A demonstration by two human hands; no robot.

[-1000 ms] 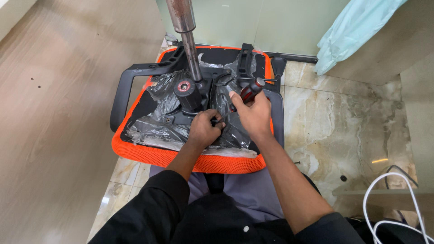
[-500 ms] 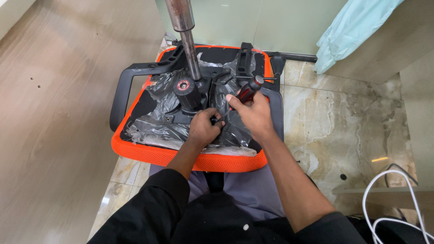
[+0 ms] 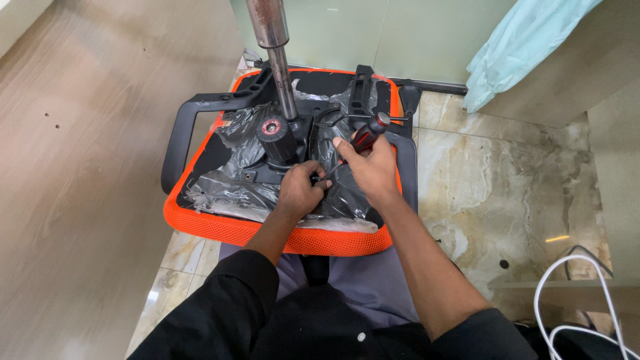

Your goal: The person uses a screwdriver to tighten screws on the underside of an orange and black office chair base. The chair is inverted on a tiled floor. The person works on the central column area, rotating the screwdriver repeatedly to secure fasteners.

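A screwdriver (image 3: 363,137) with a red-and-black handle is slanted down toward the black mechanism plate (image 3: 303,167) on the underside of an upturned orange office-chair seat (image 3: 267,230), near the middle of the seat and a little toward its near edge. The right hand (image 3: 373,167) has its fingers closed around the handle. The left hand (image 3: 300,193) is curled tight at the tip of the tool, apparently pinching or steadying a screw there, though the fastener itself is hidden under the fingers.

This looks like the driving of a screw in the plate. The next move would call for keeping the tip seated and the shaft in line while the handle is turned.

The steel gas-lift column (image 3: 273,47) rises from the plate's far side. Crumpled plastic wrap (image 3: 227,190) lies over the seat's left part, and a black armrest loop (image 3: 180,133) stands off its left edge. A white cable (image 3: 567,293) lies on the marble floor (image 3: 493,193).
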